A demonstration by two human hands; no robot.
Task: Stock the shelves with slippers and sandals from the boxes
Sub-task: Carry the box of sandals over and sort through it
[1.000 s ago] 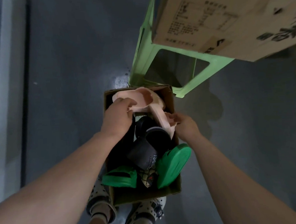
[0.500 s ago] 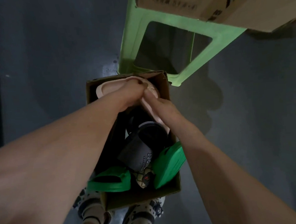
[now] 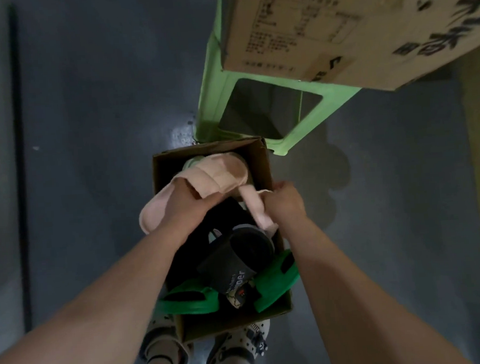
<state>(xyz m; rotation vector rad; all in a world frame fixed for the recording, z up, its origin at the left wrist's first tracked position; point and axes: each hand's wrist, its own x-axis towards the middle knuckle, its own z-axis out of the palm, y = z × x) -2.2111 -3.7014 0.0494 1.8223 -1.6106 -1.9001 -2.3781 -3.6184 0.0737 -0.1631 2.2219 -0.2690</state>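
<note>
An open cardboard box stands on the floor between my feet, full of slippers. My left hand grips a pale pink slipper lifted above the box's far end. My right hand holds a second pink slipper at the box's right wall. Below them lie a black slipper with white lettering and two green slippers at the near end.
A light green plastic stool stands just beyond the box, carrying a large printed cardboard carton. Grey floor lies on both sides. A dark line runs down the floor at far left. My feet in clogs touch the box's near edge.
My left hand has raised the first pink slipper out over the box's left wall. My right hand has moved right and taken hold of the second pink slipper.
</note>
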